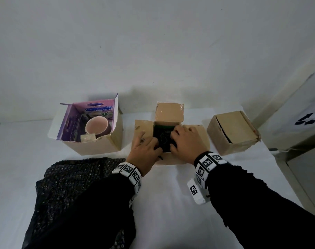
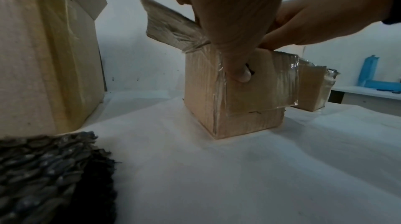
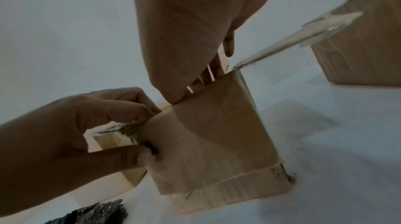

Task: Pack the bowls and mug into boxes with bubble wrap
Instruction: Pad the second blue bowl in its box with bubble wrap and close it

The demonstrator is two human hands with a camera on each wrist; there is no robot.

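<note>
The small middle cardboard box (image 1: 172,159) stands open, its flaps spread, with a black bubble-wrapped bundle (image 1: 163,139) inside. My left hand (image 1: 149,146) grips the box's front wall (image 3: 206,133), thumb (image 2: 242,75) outside and fingers curled over the rim. My right hand (image 1: 181,139) reaches in from the right, its fingers (image 3: 204,76) going straight down onto the bundle. A pink mug (image 1: 97,126) lies unwrapped in the larger open box (image 1: 99,146) at the left. What the bundle holds is hidden.
A sheet of black bubble wrap (image 1: 72,177) lies at the front left, partly under my left sleeve. A closed cardboard box (image 1: 232,132) stands at the right. White cloth covers the table (image 1: 171,203); a wall rises close behind the boxes.
</note>
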